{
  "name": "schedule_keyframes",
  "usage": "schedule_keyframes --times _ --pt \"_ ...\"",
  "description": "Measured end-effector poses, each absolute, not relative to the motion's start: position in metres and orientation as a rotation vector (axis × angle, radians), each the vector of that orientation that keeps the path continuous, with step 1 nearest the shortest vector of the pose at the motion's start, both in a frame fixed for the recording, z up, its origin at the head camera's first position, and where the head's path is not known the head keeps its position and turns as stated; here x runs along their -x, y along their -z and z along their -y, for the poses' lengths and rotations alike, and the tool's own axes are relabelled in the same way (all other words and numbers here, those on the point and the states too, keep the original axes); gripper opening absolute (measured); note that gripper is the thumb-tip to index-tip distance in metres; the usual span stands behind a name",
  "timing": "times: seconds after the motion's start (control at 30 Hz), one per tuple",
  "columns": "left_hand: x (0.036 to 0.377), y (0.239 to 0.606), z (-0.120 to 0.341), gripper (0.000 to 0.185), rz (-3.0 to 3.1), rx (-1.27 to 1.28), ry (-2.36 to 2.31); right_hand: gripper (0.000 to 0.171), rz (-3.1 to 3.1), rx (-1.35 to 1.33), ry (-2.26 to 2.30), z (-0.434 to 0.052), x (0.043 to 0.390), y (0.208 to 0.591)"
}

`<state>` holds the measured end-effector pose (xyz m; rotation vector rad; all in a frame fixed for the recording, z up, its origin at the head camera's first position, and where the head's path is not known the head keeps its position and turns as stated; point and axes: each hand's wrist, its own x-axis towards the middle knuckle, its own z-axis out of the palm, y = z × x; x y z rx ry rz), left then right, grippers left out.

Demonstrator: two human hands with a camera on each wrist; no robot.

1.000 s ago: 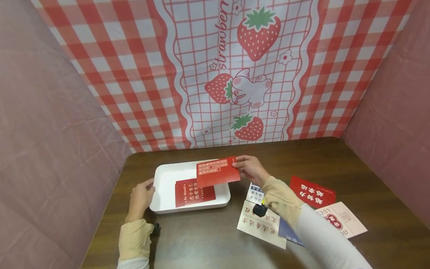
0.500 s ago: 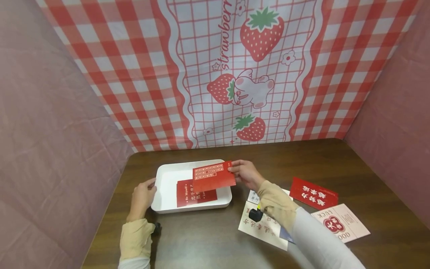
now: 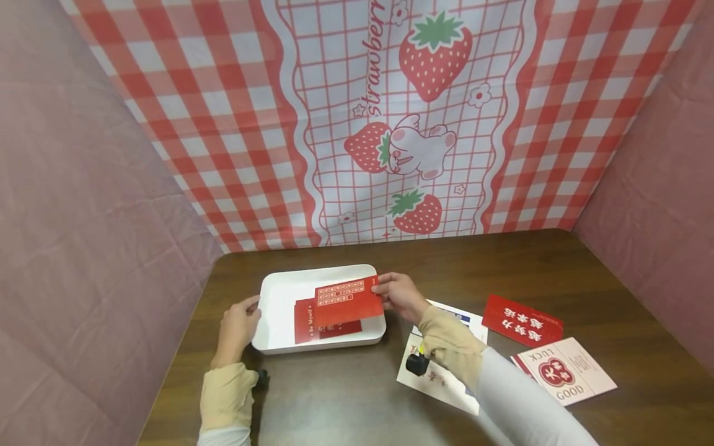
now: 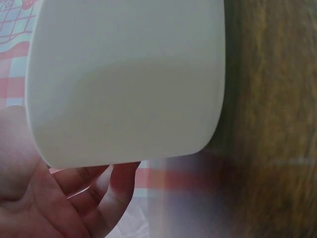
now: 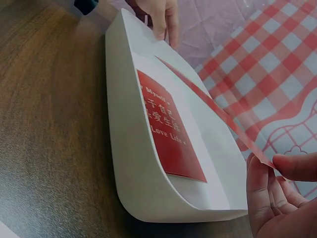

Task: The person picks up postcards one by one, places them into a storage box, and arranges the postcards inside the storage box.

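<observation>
My left hand (image 3: 237, 328) holds the left end of a white rectangular tray (image 3: 276, 303), its fingertips at the rim; the tray's end wall fills much of the left wrist view. With thumb and fingers my right hand (image 3: 400, 295) pinches the right edge of a red card (image 3: 357, 308) printed with rows of small boxed characters. That card hangs tilted above the tray's right part, seen nearly edge-on in the right wrist view. Below it, a red card with "Be Myself" lettering (image 5: 163, 129) lies flat on the tray floor, partly covered in the head view.
Right of the tray on the brown wooden table (image 3: 323, 396) lie a cream card (image 3: 407, 371), a white card (image 3: 474, 322), a red card with white characters (image 3: 521, 319) and a pink "GOOD LUCK" card (image 3: 580, 371). A red-checked strawberry cloth (image 3: 240, 124) hangs behind.
My right hand has moved left and nearer with the red card, which now covers more of the "Be Myself" card. My left hand stays at the tray's end.
</observation>
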<state>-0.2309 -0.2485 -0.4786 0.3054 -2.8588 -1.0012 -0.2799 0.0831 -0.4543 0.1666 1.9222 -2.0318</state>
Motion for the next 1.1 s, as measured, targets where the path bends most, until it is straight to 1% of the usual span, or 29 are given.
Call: schedule_keyframes --times 0.37,0.73,0.8,0.97,1.1 --pt "0.232 0.479 0.250 0.040 2.853 -0.309 0.986 0.029 -1.940 -0.174 2.004 -0.067 0.273 0.459" --pt "0.231 0.480 0.249 0.040 2.843 -0.287 0.983 0.022 -2.005 -0.201 1.953 -0.055 0.268 0.465" --pt "0.231 0.480 0.249 0.040 2.845 -0.291 0.984 0.026 -2.046 -0.187 1.899 -0.053 0.267 0.465" --pt "0.232 0.480 0.249 0.040 2.865 -0.299 0.985 0.046 -2.156 -0.089 1.729 -0.050 0.262 0.465" --pt "0.232 0.480 0.249 0.040 2.867 -0.303 0.989 0.059 -2.218 -0.013 1.638 -0.049 0.260 0.465"
